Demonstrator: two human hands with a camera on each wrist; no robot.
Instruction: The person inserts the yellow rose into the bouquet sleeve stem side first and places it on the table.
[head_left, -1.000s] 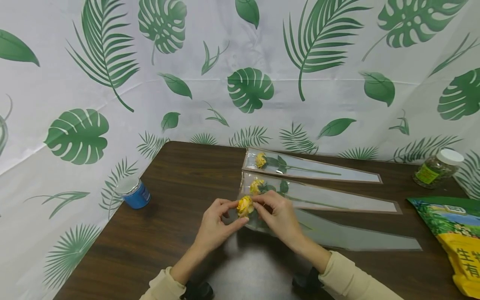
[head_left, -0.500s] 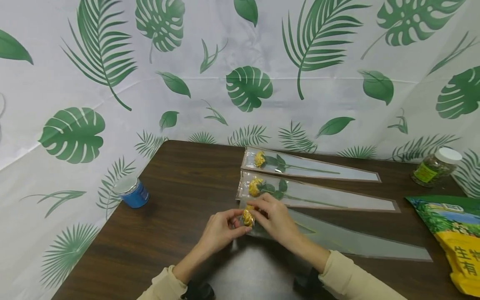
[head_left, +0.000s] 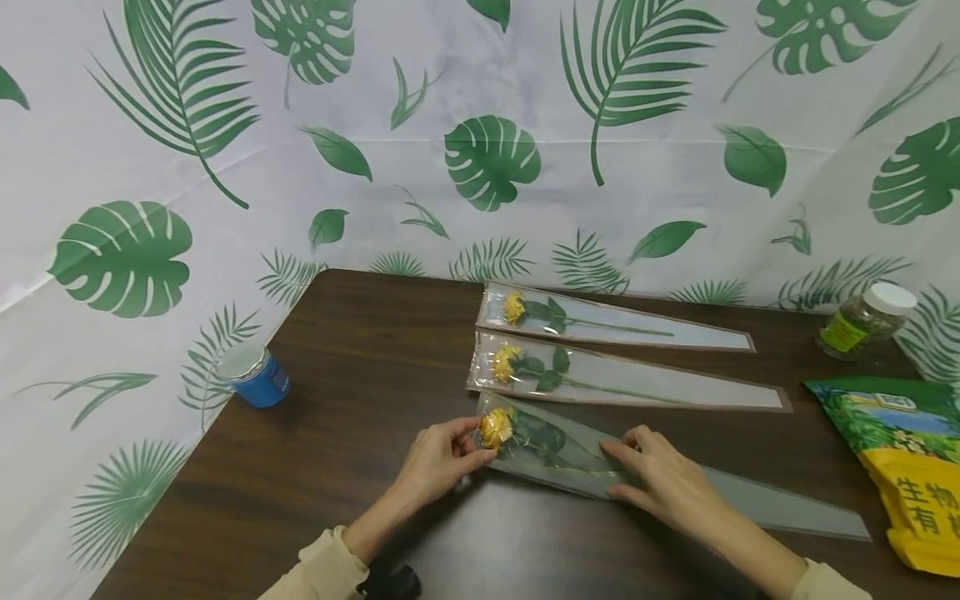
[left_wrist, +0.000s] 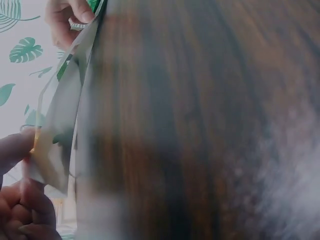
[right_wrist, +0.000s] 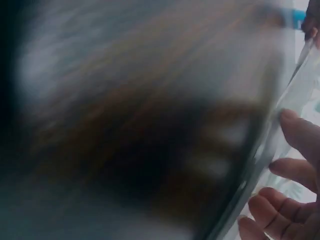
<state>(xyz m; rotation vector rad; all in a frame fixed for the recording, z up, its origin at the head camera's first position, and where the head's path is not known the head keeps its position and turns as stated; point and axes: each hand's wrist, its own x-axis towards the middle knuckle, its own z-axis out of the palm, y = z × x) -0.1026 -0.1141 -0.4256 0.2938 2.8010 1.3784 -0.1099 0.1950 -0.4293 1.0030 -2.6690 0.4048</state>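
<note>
A yellow rose [head_left: 496, 428] with green leaves lies inside a clear, tapered flower sleeve [head_left: 555, 479], nearest of three on the table. My left hand [head_left: 442, 458] pinches the sleeve's wide end at the bloom between thumb and fingers; the left wrist view shows the fingers [left_wrist: 35, 200] on its edge. Farther along, my right hand [head_left: 667, 479] grips the sleeve across its width, thumb at the near edge and a finger at the far one. In the right wrist view the other fingers [right_wrist: 280, 210] curl loosely beside the sleeve. The stem's lower part is hidden by the right hand.
Behind lie two sleeved yellow roses, a middle one [head_left: 622, 385] and a far one [head_left: 615, 327]. A blue can [head_left: 258, 379] stands at the table's left edge. To the right are a white-lidded jar [head_left: 862, 325] and a green-and-yellow bag [head_left: 907, 475].
The bloom, previously held at the sleeve's mouth by both hands, now sits inside the sleeve. My right hand has moved right along the sleeve; my left hand stays at the wide end.
</note>
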